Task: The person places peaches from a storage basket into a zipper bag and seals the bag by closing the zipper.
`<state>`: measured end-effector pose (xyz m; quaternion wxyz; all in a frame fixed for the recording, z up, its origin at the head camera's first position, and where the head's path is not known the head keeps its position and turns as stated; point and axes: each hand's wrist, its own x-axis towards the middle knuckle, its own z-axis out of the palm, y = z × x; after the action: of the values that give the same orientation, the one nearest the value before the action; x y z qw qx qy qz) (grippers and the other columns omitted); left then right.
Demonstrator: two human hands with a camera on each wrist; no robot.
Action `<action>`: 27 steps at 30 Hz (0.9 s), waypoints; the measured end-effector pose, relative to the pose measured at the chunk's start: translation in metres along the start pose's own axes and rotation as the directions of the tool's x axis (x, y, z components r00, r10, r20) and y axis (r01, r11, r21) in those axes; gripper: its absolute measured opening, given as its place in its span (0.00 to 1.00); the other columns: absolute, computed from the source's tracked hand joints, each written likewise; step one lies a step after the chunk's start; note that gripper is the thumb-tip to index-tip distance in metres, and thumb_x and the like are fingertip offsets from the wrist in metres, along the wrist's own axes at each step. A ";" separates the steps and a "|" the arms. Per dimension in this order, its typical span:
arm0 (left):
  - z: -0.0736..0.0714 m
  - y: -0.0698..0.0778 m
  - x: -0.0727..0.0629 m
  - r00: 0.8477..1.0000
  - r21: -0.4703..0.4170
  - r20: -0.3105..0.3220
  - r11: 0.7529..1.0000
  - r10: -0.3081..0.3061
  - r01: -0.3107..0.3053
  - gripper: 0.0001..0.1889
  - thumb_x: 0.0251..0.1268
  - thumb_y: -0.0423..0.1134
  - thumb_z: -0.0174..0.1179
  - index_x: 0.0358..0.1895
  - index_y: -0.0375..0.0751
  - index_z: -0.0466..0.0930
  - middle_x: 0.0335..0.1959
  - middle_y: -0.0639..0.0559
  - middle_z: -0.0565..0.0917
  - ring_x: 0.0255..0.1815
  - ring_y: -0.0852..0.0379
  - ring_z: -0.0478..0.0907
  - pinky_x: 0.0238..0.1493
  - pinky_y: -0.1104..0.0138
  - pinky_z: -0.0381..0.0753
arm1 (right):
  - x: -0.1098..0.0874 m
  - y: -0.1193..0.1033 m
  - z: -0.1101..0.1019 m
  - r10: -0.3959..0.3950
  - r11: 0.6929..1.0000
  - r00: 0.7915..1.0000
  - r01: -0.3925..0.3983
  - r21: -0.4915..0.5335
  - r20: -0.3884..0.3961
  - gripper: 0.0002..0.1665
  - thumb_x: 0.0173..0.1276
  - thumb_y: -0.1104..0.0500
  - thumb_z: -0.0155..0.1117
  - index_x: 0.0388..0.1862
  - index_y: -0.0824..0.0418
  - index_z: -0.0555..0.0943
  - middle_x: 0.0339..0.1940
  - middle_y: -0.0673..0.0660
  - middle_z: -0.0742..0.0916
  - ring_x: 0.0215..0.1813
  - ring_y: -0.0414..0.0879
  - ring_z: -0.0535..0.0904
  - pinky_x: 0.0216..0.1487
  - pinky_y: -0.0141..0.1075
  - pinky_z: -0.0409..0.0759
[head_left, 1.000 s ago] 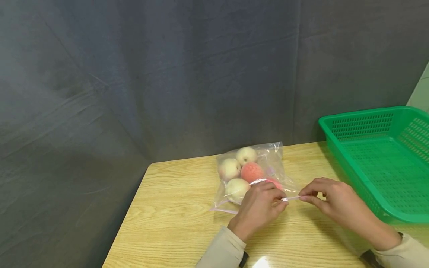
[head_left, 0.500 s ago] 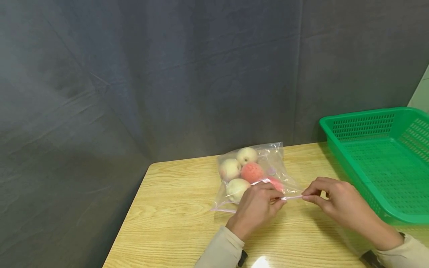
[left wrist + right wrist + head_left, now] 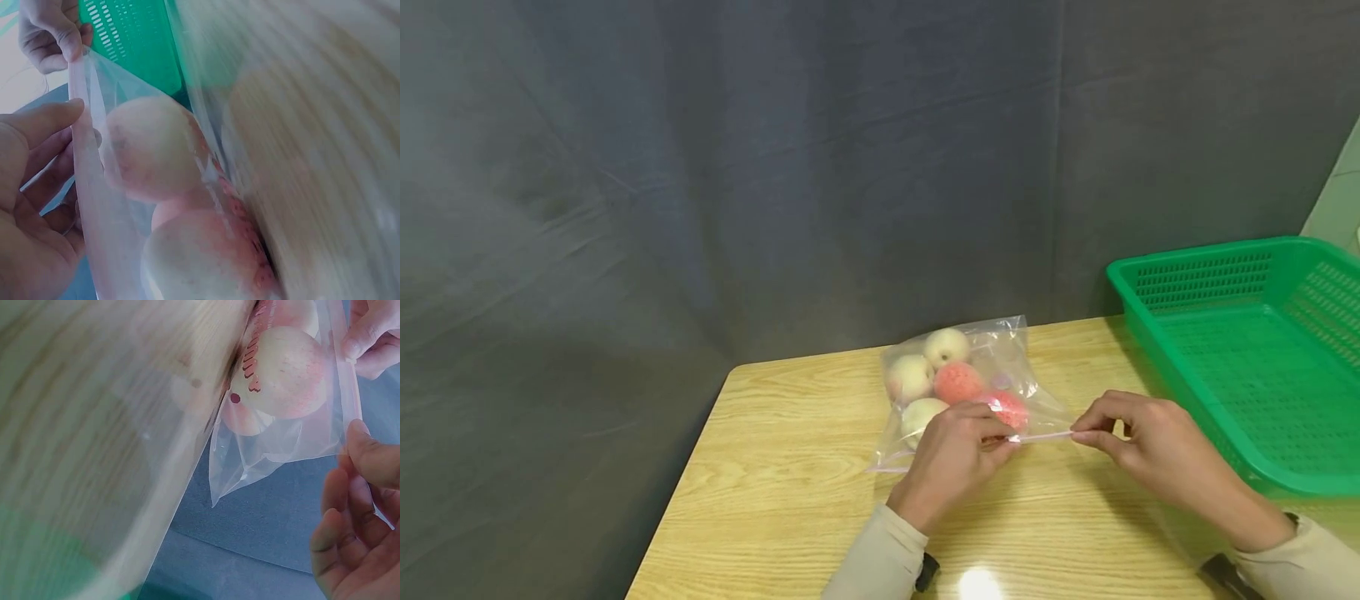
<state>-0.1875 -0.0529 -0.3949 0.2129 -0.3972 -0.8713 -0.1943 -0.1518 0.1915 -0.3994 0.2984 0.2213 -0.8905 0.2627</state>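
A clear zip bag [image 3: 1009, 354] lies on the table with several round fruits inside, which look like peaches. Some are pale, such as the peach [image 3: 947, 346] at the back; a coral-red peach [image 3: 957, 382] sits among them. My left hand [image 3: 951, 458] pinches the slider on the bag's pinkish zip strip [image 3: 1045, 436]. At the strip's right end, my right hand [image 3: 1150, 437] pinches the corner between thumb and forefinger. Between the hands the strip runs taut. In the right wrist view, red print [image 3: 251, 359] marks the bag's side. My left hand covers part of the front fruit.
A green perforated basket [image 3: 1195, 408] stands at the right of the wooden table [image 3: 775, 467]. Behind the table hangs a dark grey cloth [image 3: 850, 167]. The table's left edge drops off beside the cloth.
My left hand has slid left along the zip strip, so a longer stretch shows between the hands. My right hand keeps its pinch at the corner. More of the front red fruit is visible.
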 end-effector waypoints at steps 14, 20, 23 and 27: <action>-0.008 -0.014 -0.011 0.998 -0.091 0.020 0.994 -0.051 0.053 0.02 0.58 0.40 0.71 0.34 0.48 0.91 0.29 0.61 0.87 0.31 0.66 0.80 0.36 0.90 0.70 | -0.001 0.002 0.000 0.023 1.000 1.000 -0.023 0.006 0.000 0.22 0.42 0.65 0.82 0.24 0.39 0.82 0.23 0.32 0.81 0.25 0.24 0.66 0.23 0.19 0.63; -0.009 -0.019 -0.016 0.998 -0.104 0.006 0.992 -0.066 0.066 0.02 0.58 0.39 0.71 0.34 0.49 0.91 0.30 0.61 0.88 0.31 0.67 0.80 0.36 0.91 0.71 | -0.001 0.003 0.000 0.024 1.000 1.000 -0.024 0.001 0.003 0.22 0.42 0.64 0.82 0.24 0.39 0.82 0.23 0.32 0.81 0.24 0.24 0.65 0.23 0.20 0.62; -0.010 -0.022 -0.020 0.998 -0.119 -0.008 0.991 -0.059 0.058 0.03 0.58 0.37 0.71 0.35 0.49 0.91 0.32 0.61 0.88 0.32 0.68 0.80 0.36 0.91 0.73 | -0.001 0.004 -0.001 0.032 0.999 0.999 -0.032 -0.006 0.008 0.22 0.42 0.64 0.82 0.24 0.38 0.81 0.23 0.32 0.81 0.24 0.24 0.65 0.22 0.20 0.61; -0.012 -0.026 -0.024 0.998 -0.145 -0.010 0.988 -0.058 0.056 0.04 0.58 0.37 0.71 0.36 0.49 0.91 0.32 0.60 0.88 0.32 0.67 0.80 0.37 0.91 0.73 | -0.002 0.004 0.000 0.042 0.999 0.999 -0.042 -0.010 0.016 0.21 0.43 0.63 0.82 0.24 0.38 0.81 0.23 0.31 0.80 0.24 0.24 0.65 0.22 0.21 0.62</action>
<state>-0.1913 -0.0895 -0.4023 0.1840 -0.3851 -0.8644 -0.2659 -0.1526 0.1954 -0.4017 0.2866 0.2034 -0.8985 0.2630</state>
